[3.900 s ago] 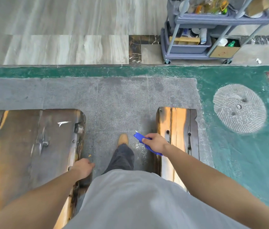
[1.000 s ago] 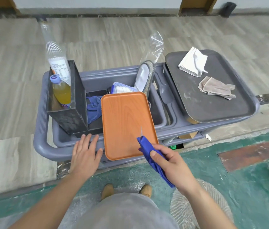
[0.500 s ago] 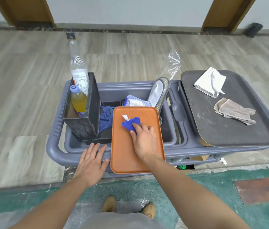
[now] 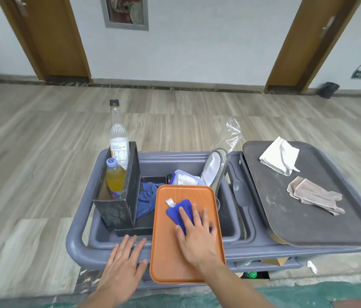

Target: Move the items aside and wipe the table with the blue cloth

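Your right hand [image 4: 197, 236] lies flat on the blue cloth [image 4: 178, 211], with the fingers [image 4: 195, 213] spread apart and pressing it down on the orange tray [image 4: 170, 258]. The cloth is bunched under your palm, and its white tag [image 4: 170, 202] sticks out at the far left side. The tray rests across the near rim of the grey cart [image 4: 79, 247]. Your left hand [image 4: 123, 265] is on this rim just beside the tray, palm down, fingers open and holding nothing. In the cart bin, left of the tray, a black box [image 4: 128, 196] holds a clear bottle [image 4: 118, 138] and a yellow bottle [image 4: 115, 176]. Another blue rag [image 4: 147, 196] lies between the box and the tray. On the right, a dark tray [image 4: 304, 227] carries a white cloth [image 4: 278, 157] and a beige cloth [image 4: 315, 195], which lie apart.
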